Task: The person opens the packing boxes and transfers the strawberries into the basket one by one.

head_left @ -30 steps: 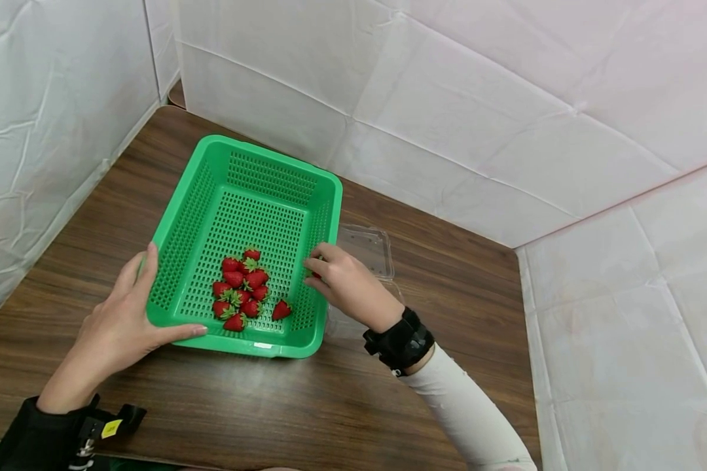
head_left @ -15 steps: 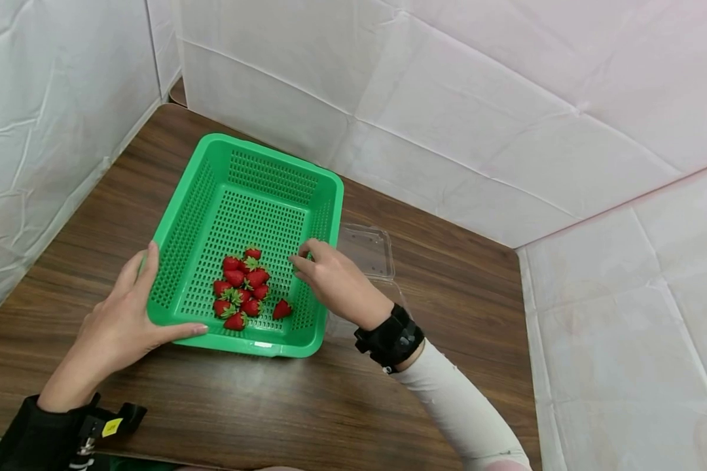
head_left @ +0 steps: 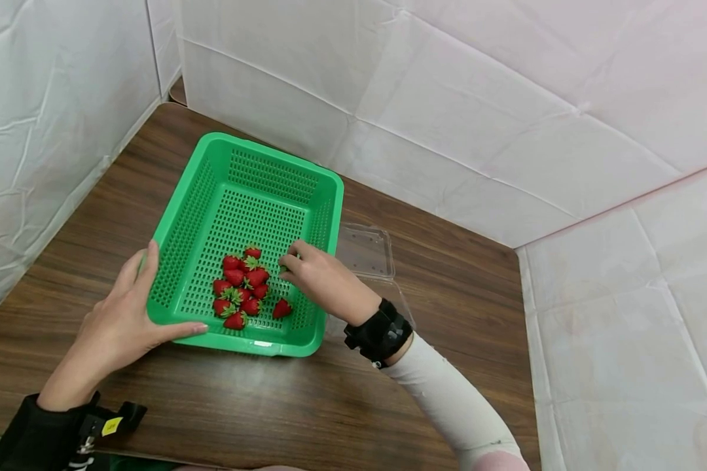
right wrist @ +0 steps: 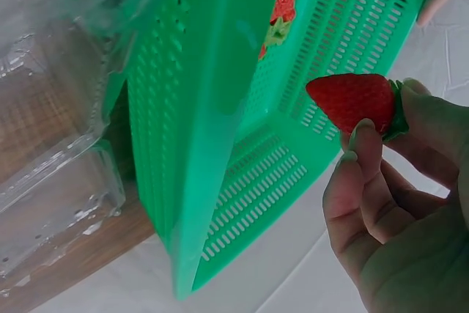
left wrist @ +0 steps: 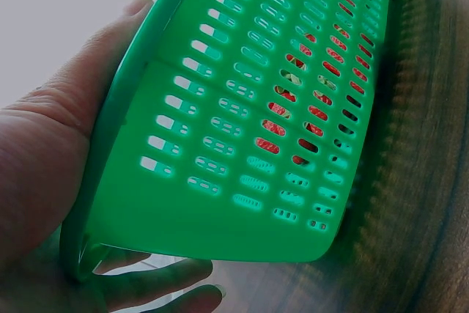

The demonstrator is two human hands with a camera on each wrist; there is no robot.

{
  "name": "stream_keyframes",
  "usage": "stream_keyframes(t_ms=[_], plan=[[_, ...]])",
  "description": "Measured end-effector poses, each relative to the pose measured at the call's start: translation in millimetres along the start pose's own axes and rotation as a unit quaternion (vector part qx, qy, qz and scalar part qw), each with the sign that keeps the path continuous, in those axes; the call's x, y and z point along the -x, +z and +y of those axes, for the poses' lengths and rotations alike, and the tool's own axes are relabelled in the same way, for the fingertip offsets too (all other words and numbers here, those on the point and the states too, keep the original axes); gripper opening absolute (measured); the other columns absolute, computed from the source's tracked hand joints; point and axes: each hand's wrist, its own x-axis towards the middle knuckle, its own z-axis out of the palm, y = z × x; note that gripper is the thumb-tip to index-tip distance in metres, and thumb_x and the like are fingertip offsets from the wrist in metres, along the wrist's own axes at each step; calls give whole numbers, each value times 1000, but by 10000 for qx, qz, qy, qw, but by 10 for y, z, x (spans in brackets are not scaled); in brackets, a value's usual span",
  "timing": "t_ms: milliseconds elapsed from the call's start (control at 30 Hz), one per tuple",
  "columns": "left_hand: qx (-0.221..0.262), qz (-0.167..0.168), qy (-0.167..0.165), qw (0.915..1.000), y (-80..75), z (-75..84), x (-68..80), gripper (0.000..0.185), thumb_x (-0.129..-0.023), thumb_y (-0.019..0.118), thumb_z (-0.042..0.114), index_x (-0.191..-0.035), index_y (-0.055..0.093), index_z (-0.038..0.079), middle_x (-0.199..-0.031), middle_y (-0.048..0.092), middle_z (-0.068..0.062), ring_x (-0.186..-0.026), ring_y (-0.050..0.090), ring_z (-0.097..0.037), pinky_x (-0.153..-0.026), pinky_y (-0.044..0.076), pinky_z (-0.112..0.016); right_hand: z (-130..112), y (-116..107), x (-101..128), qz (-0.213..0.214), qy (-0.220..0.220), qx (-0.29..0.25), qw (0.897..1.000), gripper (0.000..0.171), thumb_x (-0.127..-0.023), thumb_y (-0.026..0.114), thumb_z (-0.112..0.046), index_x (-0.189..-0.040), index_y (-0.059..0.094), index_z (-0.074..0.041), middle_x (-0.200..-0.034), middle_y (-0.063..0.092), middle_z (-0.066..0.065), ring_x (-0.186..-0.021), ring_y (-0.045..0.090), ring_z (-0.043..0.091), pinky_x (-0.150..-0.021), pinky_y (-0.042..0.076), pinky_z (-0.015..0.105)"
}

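A green plastic basket (head_left: 273,159) with slotted walls stands on the table. My left hand (head_left: 118,320) grips its near left corner, thumb over the near rim and fingers along the left side. In the left wrist view, the thumb lies over the rim and fingertips (left wrist: 187,273) show beyond the wall. My right hand (head_left: 324,278) reaches over the right side of the basket. Between thumb and fingers it pinches a strawberry (right wrist: 352,99) by its leafy end, tip pointing away. Several strawberries (head_left: 234,278) lie clustered on the basket floor, with a single strawberry (head_left: 281,309) just right of them.
A clear plastic clamshell box (head_left: 366,250) lies open right of the basket, partly under my right forearm. The wood-grain table (head_left: 306,405) meets white sheeted walls (head_left: 448,118) at the back and sides.
My right hand has moved left from the basket's right rim to over its inside, carrying the strawberry. My left hand and the basket have hardly moved.
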Motion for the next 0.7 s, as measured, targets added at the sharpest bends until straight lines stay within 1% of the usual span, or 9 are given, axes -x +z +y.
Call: stream_keyframes(t_ms=[100, 300, 500, 700], plan=[[-11, 20, 6, 10000, 0, -1, 0, 137, -67, 81, 60, -155, -15, 17, -160, 2, -25, -117, 40, -62, -64, 39, -62, -24, 5, -41, -98, 4, -40, 9999, 22, -100, 55, -21, -109, 69, -7, -96, 59, 5, -82, 55, 11, -72, 48, 19], [-13, -15, 4, 10000, -8, -5, -2, 137, -67, 80, 61, -155, -16, 17, -160, 1, -25, -118, 39, -62, -66, 38, -65, -86, 28, -125, -331, 30, -60, 9994, 22, -100, 54, -24, -96, 70, -10, -85, 56, 2, -71, 50, 8, -64, 43, 16], [4, -22, 1, 10000, -8, -8, -2, 137, -67, 80, 61, -155, -16, 17, -160, 1, -26, -118, 39, -62, -67, 38, -67, -157, 48, -216, -757, 152, -100, 9970, 25, -100, 53, -30, -91, 68, -12, -83, 56, 1, -70, 51, 7, -62, 41, 15], [17, -55, -11, 10000, -5, -2, 2, 136, -68, 79, 61, -155, -16, 18, -160, 0, -25, -118, 39, -63, -68, 38, -69, -200, 103, -276, -821, 90, 105, 9965, 31, -99, 53, -38, -84, 66, -13, -79, 56, 0, -66, 49, 7, -59, 37, 16]])
